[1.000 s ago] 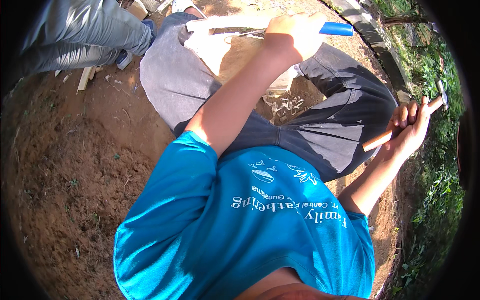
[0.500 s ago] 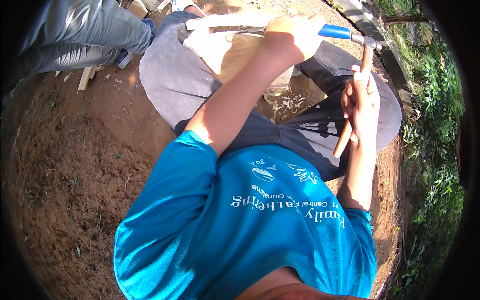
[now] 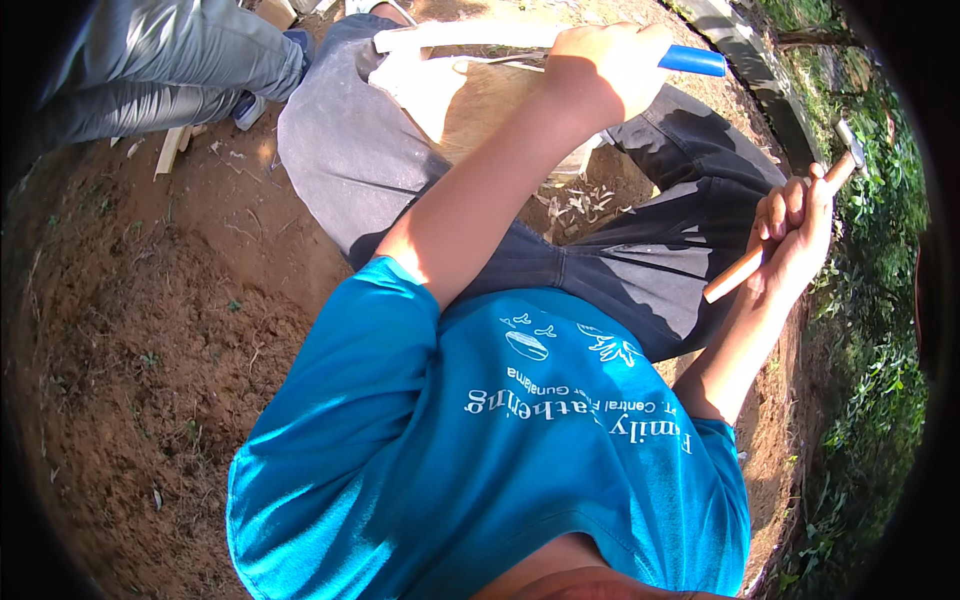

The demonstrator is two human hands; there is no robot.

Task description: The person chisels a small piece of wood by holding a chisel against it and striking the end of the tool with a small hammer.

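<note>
My left hand [image 3: 605,70] is closed around a blue-handled chisel [image 3: 692,60], whose blade rests against a pale carved piece of wood [image 3: 440,85] lying across my lap at the top of the head view. Out to the right, my right hand [image 3: 795,225] grips a wooden-handled hammer [image 3: 780,230]. Its metal head [image 3: 850,140] is raised and apart from the chisel's end. I sit on bare soil in a blue shirt and grey trousers.
Wood chips [image 3: 580,200] lie on the ground between my legs. Another person's legs in grey trousers [image 3: 150,60] are at the top left, beside a wood offcut [image 3: 170,150]. A concrete kerb [image 3: 745,55] and grass [image 3: 870,350] run along the right.
Half a second ago the hammer head was at the chisel's blue end; my right hand has since swung it back out to the right. My left hand and the chisel stayed put.
</note>
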